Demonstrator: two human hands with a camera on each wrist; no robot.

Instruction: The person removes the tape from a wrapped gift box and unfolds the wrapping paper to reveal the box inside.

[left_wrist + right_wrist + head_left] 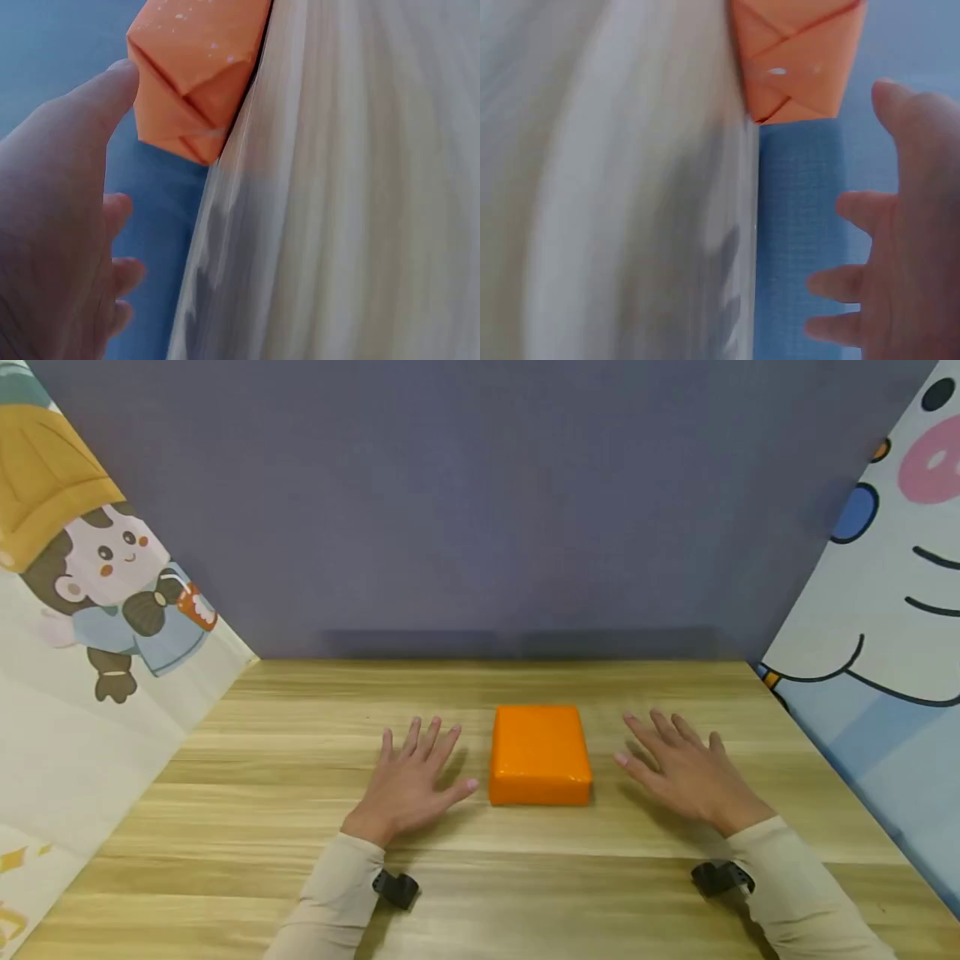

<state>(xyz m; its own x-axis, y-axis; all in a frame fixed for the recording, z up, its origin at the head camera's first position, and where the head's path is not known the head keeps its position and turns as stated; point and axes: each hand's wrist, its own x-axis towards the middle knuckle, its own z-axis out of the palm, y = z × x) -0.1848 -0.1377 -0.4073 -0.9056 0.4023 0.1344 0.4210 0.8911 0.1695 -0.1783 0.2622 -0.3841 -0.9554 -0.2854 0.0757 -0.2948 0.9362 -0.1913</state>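
A box wrapped in glossy orange paper (540,752) lies on the wooden table between the two hands. Folded, overlapping flaps show on its end in the left wrist view (187,90) and on the opposite end in the right wrist view (799,71). To the left of the box is my left hand (408,789), fingers spread and straight, holding nothing. My right hand (686,772) is on the other side, fingers also extended, with a gap between it and the box. Both hands cast shadows on the tabletop.
The light wooden table (225,827) meets a grey-blue partition (480,510) at its back edge. Cartoon-printed panels stand along the left side (67,752) and the right side (847,618). Black wrist devices sit at the left cuff (396,888) and right cuff (722,877).
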